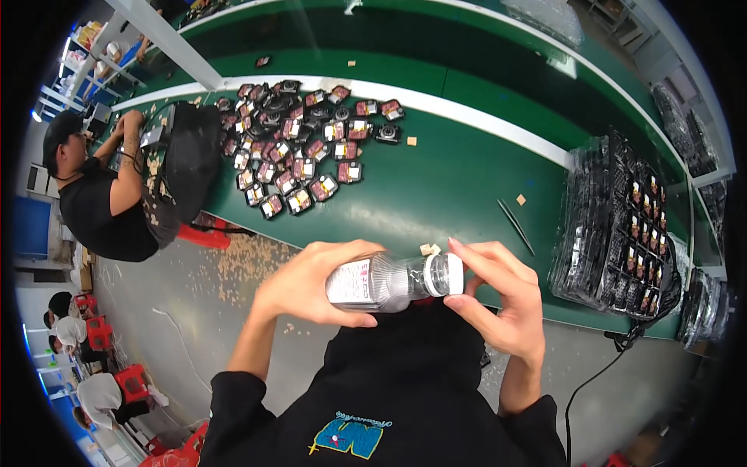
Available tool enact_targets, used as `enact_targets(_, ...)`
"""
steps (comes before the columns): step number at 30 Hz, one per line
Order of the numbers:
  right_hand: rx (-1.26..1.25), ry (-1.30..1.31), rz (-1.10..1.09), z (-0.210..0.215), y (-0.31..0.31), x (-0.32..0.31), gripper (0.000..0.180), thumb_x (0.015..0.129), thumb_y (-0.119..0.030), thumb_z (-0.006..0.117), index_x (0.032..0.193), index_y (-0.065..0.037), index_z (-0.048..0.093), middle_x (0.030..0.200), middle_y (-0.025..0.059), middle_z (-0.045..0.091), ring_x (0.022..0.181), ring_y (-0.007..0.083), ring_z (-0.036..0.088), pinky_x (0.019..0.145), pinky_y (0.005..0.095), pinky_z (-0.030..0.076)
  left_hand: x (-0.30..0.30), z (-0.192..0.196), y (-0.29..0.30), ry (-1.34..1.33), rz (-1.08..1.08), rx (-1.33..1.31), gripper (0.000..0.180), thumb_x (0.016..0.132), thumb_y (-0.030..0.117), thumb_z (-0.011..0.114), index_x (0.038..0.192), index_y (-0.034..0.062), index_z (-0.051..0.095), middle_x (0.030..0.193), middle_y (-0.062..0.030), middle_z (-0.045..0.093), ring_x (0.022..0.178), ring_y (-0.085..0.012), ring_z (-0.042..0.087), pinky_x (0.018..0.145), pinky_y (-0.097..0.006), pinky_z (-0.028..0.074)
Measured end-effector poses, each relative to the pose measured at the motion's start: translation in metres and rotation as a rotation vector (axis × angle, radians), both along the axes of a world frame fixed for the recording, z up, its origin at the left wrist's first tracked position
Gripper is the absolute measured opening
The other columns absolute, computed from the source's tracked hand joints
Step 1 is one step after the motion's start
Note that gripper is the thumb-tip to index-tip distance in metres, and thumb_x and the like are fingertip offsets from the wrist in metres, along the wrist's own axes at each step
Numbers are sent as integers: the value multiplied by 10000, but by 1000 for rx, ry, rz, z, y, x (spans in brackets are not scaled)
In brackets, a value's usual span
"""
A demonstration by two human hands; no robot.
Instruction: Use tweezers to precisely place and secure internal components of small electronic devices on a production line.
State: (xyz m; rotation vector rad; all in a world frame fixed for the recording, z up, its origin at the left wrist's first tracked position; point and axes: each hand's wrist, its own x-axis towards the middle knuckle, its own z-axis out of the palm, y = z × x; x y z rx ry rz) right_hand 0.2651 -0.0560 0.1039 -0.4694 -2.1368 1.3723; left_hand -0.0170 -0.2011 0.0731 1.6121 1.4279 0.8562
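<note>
A clear plastic bottle (389,280) with a white label lies sideways in front of my chest. My left hand (311,284) wraps around its labelled body. My right hand (498,300) pinches the white cap (455,274) at its right end with the fingertips. The bottle looks almost empty. Beyond my hands, a pile of several small black and red parts (299,144) lies on the green workbench (451,187).
Stacked black trays (622,226) holding small parts stand at the right of the bench. A pair of tweezers (515,226) lies near them. A person in a black shirt (97,202) sits at the left beside a black bag (187,159). Red stools and other people are at lower left.
</note>
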Motion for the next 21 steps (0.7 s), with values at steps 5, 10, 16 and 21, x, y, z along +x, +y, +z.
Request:
enact_targets(5,12,-68,85,2,1,1,602,841,81,870,1422,-28,760,1280,163,764,1004,248,762,841,370,634,-26,13,11,-75,-211,-431,897,694,287,1046,1453,9,657,1227,-181,805,1095,-278,811,951,-398,624)
enact_targets(10,-5,-143,88,-2,3,-3,420,843,-13,917,1240,19,783,1029,124,764,856,209,738,748,346,584,-25,-18,7,-201,-353,-360,809,735,359,1024,1367,15,654,1116,-149,795,1003,-281,800,864,-405,619)
enact_targets(16,262,-122,-116,-38,0,-6,350,953,-267,800,848,3,603,724,117,515,606,310,551,557,414,440,8,-23,15,-192,-317,-248,786,768,397,1017,1334,6,638,1089,-140,780,996,-266,788,849,-409,614)
enact_targets(21,554,99,-76,-48,6,-11,433,963,-330,684,672,-74,491,656,101,421,509,295,454,485,409,348,18,-50,9,-651,-435,-521,819,806,377,1007,1423,12,612,1095,-161,784,952,-249,803,825,-414,629)
